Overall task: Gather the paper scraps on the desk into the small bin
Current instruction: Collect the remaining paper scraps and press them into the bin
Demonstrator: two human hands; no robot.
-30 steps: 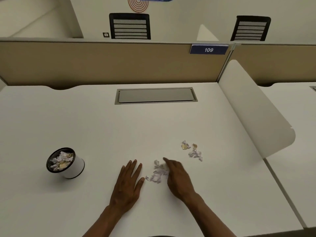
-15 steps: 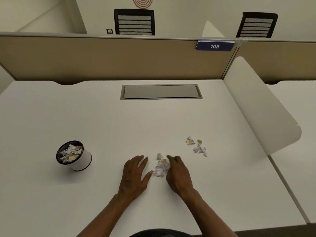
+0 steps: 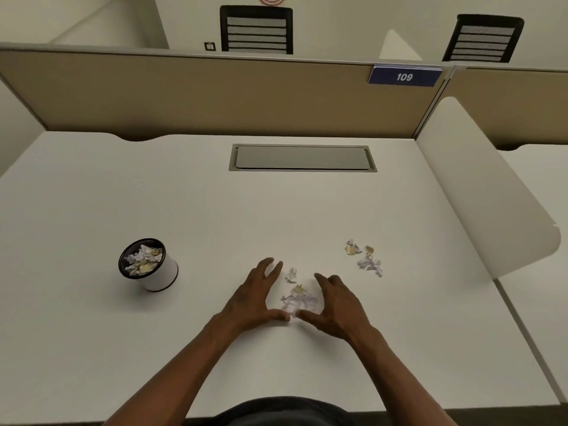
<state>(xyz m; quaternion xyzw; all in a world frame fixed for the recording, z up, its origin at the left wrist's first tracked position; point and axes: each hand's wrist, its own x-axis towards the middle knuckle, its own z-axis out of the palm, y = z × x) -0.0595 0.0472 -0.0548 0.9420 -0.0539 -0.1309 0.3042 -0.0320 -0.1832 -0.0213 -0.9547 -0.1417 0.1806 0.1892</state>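
Observation:
A small pile of crumpled white and tan paper scraps (image 3: 299,299) lies on the white desk between my two hands. My left hand (image 3: 256,295) rests on edge at the pile's left, fingers apart, thumb near the scraps. My right hand (image 3: 335,305) cups the pile's right side, fingers apart. One loose scrap (image 3: 291,275) sits just beyond the pile. A second cluster of scraps (image 3: 364,256) lies further right, untouched. The small white bin (image 3: 163,273) with a black rim stands to the left, partly filled with scraps.
A grey cable hatch (image 3: 302,158) is set into the desk near the back. A tan partition (image 3: 184,96) closes the far side, with a blue 109 label (image 3: 404,76). A white curved divider (image 3: 479,192) borders the right side.
Both hands have turned on edge and closed in around the middle pile, drawing it toward me. The camera view has shifted so the bin sits further right in frame.

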